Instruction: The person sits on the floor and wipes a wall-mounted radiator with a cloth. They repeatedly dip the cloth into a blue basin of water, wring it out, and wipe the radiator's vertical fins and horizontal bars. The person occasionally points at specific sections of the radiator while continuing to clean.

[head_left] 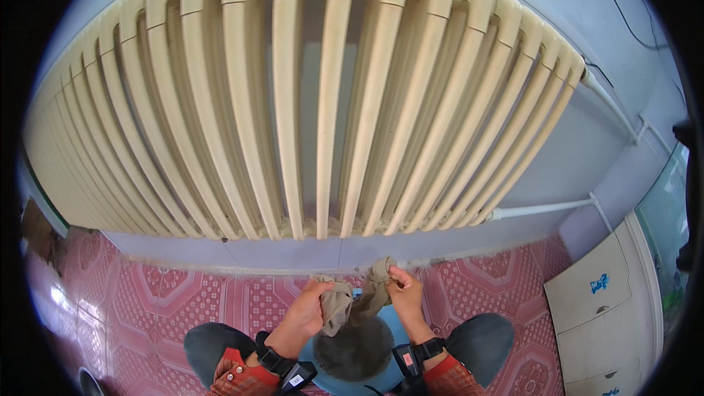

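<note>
A wet-looking grey-brown cloth (370, 299) is stretched between my two hands, above a light blue basin (396, 331). My left hand (304, 311) grips the bunched left end of the cloth. At its other end, my right hand (408, 296) pinches a twisted part with thumb and fingers. Murky grey water (355, 349) fills the basin, which stands on the floor between my knees. Both wrists wear black straps with small black boxes, below the red sleeves.
A cream ribbed radiator (334, 117) spans the wall ahead. White pipes (546, 209) run from its right end. To the right stands a pale cabinet (590, 301) with blue decorations. Pink patterned tiles (484, 286) cover the floor. A metal-rimmed round vessel (89, 383) sits at the lower left.
</note>
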`<action>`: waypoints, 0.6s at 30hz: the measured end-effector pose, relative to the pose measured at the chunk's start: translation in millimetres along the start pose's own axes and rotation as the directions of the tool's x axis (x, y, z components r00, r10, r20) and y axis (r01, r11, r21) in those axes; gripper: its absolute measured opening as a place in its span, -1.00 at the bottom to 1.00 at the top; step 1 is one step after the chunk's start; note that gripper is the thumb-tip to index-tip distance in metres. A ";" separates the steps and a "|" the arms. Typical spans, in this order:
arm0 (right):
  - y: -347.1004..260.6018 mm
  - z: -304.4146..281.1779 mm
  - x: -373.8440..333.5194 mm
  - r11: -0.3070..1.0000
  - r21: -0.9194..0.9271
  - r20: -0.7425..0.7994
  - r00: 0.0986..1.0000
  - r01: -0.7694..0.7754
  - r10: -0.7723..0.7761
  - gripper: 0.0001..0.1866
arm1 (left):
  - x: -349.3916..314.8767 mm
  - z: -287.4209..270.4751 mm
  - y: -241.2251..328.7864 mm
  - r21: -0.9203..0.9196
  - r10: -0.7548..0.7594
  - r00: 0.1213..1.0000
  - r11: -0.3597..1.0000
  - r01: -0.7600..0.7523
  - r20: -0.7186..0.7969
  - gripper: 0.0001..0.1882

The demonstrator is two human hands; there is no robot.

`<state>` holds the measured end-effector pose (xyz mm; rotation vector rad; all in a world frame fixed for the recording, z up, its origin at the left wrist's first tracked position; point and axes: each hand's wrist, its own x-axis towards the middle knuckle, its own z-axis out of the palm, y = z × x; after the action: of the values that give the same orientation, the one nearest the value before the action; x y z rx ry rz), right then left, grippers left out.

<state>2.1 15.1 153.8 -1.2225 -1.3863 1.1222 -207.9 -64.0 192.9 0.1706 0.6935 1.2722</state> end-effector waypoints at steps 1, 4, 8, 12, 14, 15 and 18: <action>-4.9 0.0 -1.5 0.998 0.030 -0.023 0.999 0.047 -0.046 -0.57 | 0.2 0.8 0.3 0.005 0.007 1.000 1.000 -0.007 0.000 -0.75; -34.5 7.3 1.4 0.978 0.023 -0.057 0.977 0.205 -0.204 -0.51 | 0.7 3.1 2.4 0.014 -0.013 1.000 1.000 0.013 0.022 -0.71; -73.2 27.5 26.4 0.936 -0.005 0.068 0.934 0.352 -0.351 -0.31 | 2.7 10.8 1.4 0.068 0.052 0.998 0.996 -0.055 0.032 -0.66; -82.8 37.2 50.6 0.934 -0.185 0.270 0.930 0.306 -0.251 0.00 | 0.3 14.8 -0.7 0.107 0.086 0.996 0.991 -0.087 0.012 -0.65; -80.5 40.5 60.7 0.931 -0.087 0.271 0.908 0.353 -0.319 -0.01 | -2.0 13.7 -1.0 0.126 0.092 0.996 0.988 -0.092 0.008 -0.62; -79.3 43.2 67.9 0.933 -0.015 0.254 0.904 0.360 -0.345 -0.02 | -1.6 13.5 -0.4 0.103 0.063 0.998 0.993 -0.064 0.008 -0.63; -73.6 55.1 88.1 0.965 -0.038 0.238 0.940 0.259 -0.243 -0.09 | -1.1 13.5 1.1 0.043 0.025 0.999 0.999 -0.027 0.042 -0.62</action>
<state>-67.6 94.1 225.4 -0.9490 -1.7174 1.0680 -201.3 -61.3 204.5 0.2417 0.6856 1.2755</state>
